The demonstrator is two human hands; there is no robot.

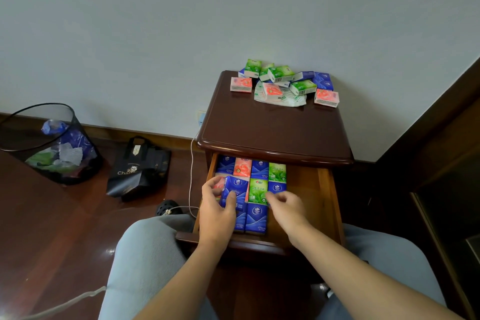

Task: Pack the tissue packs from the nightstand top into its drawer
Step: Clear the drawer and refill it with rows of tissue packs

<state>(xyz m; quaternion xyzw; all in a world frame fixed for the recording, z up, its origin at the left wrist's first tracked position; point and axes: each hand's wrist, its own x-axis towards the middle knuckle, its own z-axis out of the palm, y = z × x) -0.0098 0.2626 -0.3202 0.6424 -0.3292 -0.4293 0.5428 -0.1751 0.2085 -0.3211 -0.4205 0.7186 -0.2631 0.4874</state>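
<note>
Head view: left hand (217, 212) grips a blue tissue pack (235, 191) tilted over the open drawer (327, 189); right hand (285, 209), fingers loosely curled, touches a green pack (257, 191), grasping nothing. Best practice, judged: lower the blue pack flat, flush against its neighbours. Nightstand top (272, 130) holds about twelve loose packs: four green, four pink, roughly four blue.
</note>
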